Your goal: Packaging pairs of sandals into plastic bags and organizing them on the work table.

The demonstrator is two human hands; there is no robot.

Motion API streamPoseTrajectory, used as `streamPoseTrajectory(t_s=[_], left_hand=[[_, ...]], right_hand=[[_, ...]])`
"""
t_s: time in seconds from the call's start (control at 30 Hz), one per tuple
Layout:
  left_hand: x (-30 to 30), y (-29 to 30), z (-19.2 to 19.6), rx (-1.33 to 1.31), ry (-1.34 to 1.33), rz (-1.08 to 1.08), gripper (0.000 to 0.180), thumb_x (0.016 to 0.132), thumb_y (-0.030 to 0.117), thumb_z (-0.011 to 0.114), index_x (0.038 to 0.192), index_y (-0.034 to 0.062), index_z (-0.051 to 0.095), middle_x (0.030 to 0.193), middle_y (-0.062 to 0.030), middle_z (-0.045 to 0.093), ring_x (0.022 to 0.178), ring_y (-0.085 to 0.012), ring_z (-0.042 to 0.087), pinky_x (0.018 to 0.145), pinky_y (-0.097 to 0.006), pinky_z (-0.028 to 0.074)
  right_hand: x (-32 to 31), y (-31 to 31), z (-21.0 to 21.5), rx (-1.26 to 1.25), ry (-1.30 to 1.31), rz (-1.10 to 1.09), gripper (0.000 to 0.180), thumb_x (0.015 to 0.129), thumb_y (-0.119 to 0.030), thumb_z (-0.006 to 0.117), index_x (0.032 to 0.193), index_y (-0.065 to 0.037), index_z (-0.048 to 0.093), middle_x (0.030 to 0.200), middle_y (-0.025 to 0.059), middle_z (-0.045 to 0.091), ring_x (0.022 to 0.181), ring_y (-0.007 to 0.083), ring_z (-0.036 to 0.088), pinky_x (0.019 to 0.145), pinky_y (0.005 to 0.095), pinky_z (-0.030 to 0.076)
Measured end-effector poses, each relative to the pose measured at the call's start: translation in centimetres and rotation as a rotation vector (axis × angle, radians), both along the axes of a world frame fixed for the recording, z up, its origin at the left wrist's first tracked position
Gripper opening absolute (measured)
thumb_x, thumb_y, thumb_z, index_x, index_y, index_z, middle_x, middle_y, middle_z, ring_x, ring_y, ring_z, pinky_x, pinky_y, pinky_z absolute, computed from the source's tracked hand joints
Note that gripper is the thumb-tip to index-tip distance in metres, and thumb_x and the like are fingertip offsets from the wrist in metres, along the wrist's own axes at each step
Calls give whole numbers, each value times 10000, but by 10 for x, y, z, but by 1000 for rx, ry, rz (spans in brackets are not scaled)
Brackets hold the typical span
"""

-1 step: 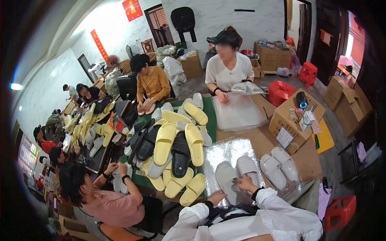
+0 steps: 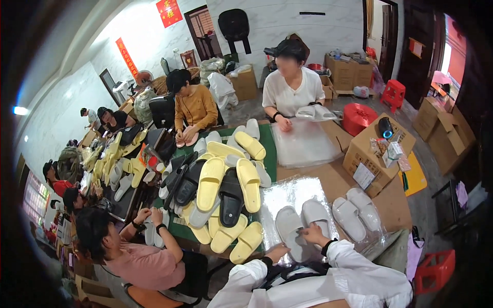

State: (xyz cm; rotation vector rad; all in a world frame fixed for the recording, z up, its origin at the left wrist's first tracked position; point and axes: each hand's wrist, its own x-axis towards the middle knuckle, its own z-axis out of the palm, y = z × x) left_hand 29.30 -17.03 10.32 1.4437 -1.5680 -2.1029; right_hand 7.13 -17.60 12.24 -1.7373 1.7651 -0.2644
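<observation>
Two grey slide slippers lie side by side on a stack of clear plastic bags (image 2: 275, 197) in front of me. My right hand (image 2: 314, 234) is at the heel end of the right grey slipper (image 2: 314, 209), its fingers curled on it. By the heel of the left grey slipper (image 2: 288, 220), at the near edge of the bags, is my left hand (image 2: 277, 252). Its fingers are drawn together; what they pinch, if anything, is too small to make out. Just to the right lies a bagged pair of grey slippers (image 2: 349, 218).
A heap of yellow, black and grey slippers (image 2: 210, 185) stands at my left. Across the table, a person (image 2: 295, 90) in white holds a grey pair by more clear bags (image 2: 303, 141). A cardboard box (image 2: 377, 154) is at the right. Other people work along the left.
</observation>
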Motion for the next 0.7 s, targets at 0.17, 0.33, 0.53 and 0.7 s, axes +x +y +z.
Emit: streamPoseTrajectory(t_s=[0.17, 0.33, 0.53, 0.7], left_hand=[[-11, -3, -8, 30, 21, 27, 431, 801, 158, 561, 1177, -20, 449, 1071, -107, 550, 976, -187, 479, 818, -291, 392], [-5, -3, -33, -15, 89, -6, 404, 804, 128, 555, 1173, -11, 471, 1073, -89, 562, 954, -164, 494, 833, -252, 387], [-29, -4, 51, -438, -225, -343, 441, 769, 148, 511, 1170, -32, 477, 1148, -256, 505, 1068, -367, 488, 899, -399, 394], [-31, -10, 26, -560, -215, -530, 499, 748, 69, 469, 1246, 73, 443, 1204, -248, 466, 1062, -385, 481, 896, -423, 394]], right_hand=[[-2, 1, 1, 25, 58, 61, 453, 715, -351, 553, 1135, -183, 554, 1142, 233, 438, 1172, 391, 339, 931, 525, 290], [8, 0, 7, -42, 122, 66, 492, 710, -335, 567, 1145, -114, 507, 1141, 212, 462, 1165, 359, 369, 917, 532, 299], [-11, 5, 8, -258, -181, -121, 313, 721, -200, 567, 980, -26, 547, 945, 214, 522, 910, 382, 517, 759, 398, 444], [-33, 14, 14, -312, -295, -199, 259, 723, -131, 562, 951, -8, 552, 975, 193, 520, 935, 353, 511, 783, 382, 427]])
